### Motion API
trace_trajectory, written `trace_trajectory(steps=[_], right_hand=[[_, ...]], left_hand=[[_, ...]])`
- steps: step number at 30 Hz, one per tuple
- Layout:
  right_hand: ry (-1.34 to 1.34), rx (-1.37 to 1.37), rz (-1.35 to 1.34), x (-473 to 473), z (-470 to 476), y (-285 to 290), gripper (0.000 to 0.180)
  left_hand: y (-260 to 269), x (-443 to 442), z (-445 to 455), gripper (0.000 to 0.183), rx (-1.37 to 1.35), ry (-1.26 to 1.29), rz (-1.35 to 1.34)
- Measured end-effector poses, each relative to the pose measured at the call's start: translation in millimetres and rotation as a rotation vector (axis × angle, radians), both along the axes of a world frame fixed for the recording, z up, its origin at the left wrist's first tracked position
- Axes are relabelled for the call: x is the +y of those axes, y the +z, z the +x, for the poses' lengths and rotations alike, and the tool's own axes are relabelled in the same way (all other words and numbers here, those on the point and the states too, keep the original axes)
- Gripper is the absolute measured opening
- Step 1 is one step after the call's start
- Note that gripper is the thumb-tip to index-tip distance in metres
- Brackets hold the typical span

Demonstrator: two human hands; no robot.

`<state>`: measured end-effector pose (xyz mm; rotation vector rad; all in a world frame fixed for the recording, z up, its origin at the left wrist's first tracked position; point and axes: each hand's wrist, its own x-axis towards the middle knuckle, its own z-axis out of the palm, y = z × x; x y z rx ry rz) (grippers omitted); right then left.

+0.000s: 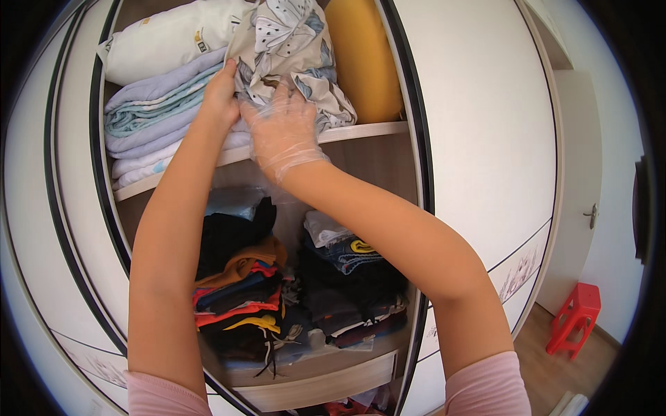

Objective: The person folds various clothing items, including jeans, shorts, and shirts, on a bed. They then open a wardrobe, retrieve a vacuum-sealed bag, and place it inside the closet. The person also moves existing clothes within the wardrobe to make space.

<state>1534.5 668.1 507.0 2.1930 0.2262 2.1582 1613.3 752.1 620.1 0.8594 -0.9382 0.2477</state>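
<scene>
A leaf-patterned beige fabric bundle [291,47] stands on the upper wardrobe shelf. My left hand [223,93] is at its left edge, thumb up against the cloth, beside a stack of folded quilts [161,109]; its other fingers are hidden. My right hand [283,122], in a clear plastic glove, presses on the lower front of the bundle, fingers bent into the cloth. Whether those fingers grip the fabric cannot be told. Above the quilts lies a white packed bedding roll [171,41]. A mustard-yellow cushion-like item [361,62] stands to the bundle's right.
Below the shelf board [364,131], a left pile of folded clothes [239,291] and a right pile of dark clothes [354,291] sit in the lower compartment. Wardrobe door panels [484,130] flank the opening. A red plastic stool [575,320] stands on the floor at right.
</scene>
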Motion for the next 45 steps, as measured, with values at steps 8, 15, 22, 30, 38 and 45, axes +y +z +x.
trace_trajectory(steps=[8,15,22,30,38,45], right_hand=[[0.483,-0.164,0.106,-58.0,-34.3,24.1,0.07],[0.298,0.318,0.358,-36.1,-33.1,45.4,0.101],[0.404,0.041,0.523,-114.5,20.1,73.4,0.068],[0.579,0.001,0.805,-98.7,-7.2,80.5,0.044],[0.532,-0.023,0.704,-107.4,-1.9,69.9,0.048],[0.262,0.054,0.589,-116.2,-6.9,66.3,0.059]], left_hand=[[-3.3,-0.9,-0.8,0.04,0.032,-0.058,0.083],[-32.1,25.0,-16.0,0.038,-0.426,0.11,0.318],[-49.8,49.1,-21.6,0.04,-1.221,1.715,0.187],[-49.5,75.6,12.0,0.041,-1.123,1.767,0.349],[-37.4,75.5,28.1,0.035,-1.104,1.808,0.333],[-32.4,80.4,36.2,0.034,-1.075,1.78,0.35]])
